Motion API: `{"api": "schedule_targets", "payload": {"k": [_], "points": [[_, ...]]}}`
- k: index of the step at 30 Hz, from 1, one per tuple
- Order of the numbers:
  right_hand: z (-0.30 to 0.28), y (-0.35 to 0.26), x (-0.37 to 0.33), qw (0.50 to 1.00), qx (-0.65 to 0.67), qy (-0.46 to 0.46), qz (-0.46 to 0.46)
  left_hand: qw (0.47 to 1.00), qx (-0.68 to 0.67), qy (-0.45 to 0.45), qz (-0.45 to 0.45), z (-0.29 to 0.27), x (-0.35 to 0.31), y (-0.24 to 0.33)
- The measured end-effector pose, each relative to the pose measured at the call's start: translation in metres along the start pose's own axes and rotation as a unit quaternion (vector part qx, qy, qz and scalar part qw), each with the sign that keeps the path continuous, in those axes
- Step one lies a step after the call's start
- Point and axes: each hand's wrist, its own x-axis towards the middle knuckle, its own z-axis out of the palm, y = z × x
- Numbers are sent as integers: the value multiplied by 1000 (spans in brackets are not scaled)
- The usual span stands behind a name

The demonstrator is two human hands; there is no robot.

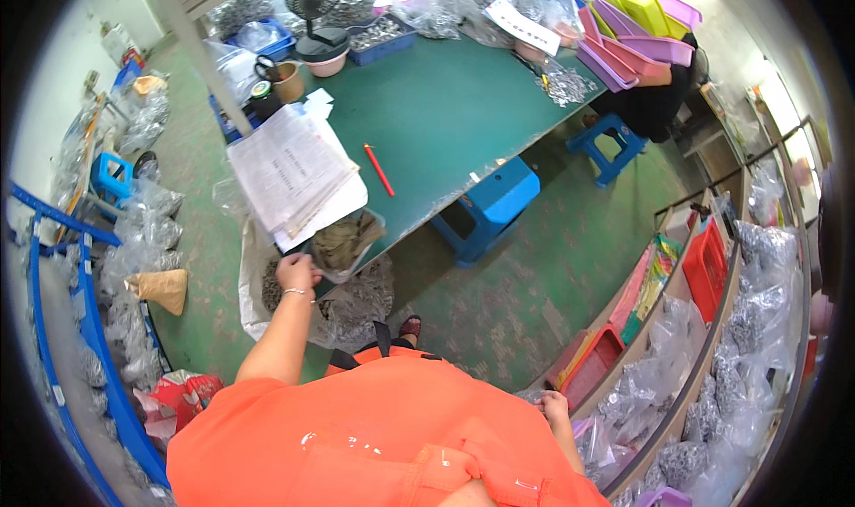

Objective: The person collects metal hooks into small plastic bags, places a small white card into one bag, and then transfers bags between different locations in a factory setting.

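My left hand is at the near left corner of the green table, its fingers curled. It is beside a clear plastic tub holding brownish-green cloth-like material and just below a stack of papers. What those fingers hold, if anything, is hidden. Low on the right, by the shelving, is my right hand, fingers drawn together. A small greyish, clear piece shows at its fingertips, too small to name. A red pen lies on the table.
Blue stools stand under and beside the table. Bags of metal parts sit on the floor below my left hand. Curved shelves at right hold red trays and plastic bags. A person sits behind stacked coloured trays.
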Motion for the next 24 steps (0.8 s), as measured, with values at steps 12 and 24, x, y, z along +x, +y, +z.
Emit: {"api": "schedule_targets", "payload": {"k": [12,24], "points": [[-2,-53,9,993,-114,-21,35,994,-37,58,87,-10,19,-35],[-30,-167,97,996,-58,-64,-35,963,39,-124,-235,27,-59,-77]]}}
